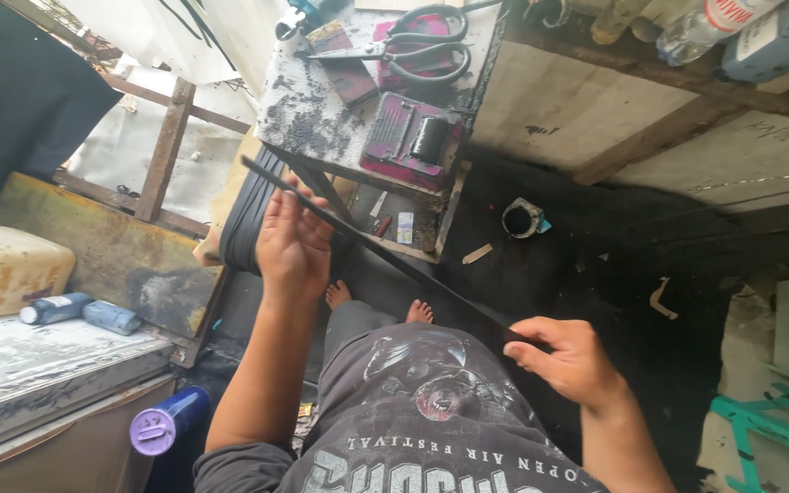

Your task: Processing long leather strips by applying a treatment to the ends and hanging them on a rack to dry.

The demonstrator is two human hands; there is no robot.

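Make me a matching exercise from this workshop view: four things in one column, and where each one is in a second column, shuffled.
Things:
1. black strip
2. scissors
3. purple-capped bottle
4. small black pot

Places:
A. on the dark floor beside the small table
B. stretched between the left hand and the right hand
C. low down, beside the left elbow
D. on top of the small table

Pairs: 1-B, 2-D, 3-C, 4-A

A stained table (pixel 321 110) bore scissors (pixel 426 41) and a magenta pad (pixel 408 139); a cup (pixel 522 219) sat on the floor (pixel 595 274).
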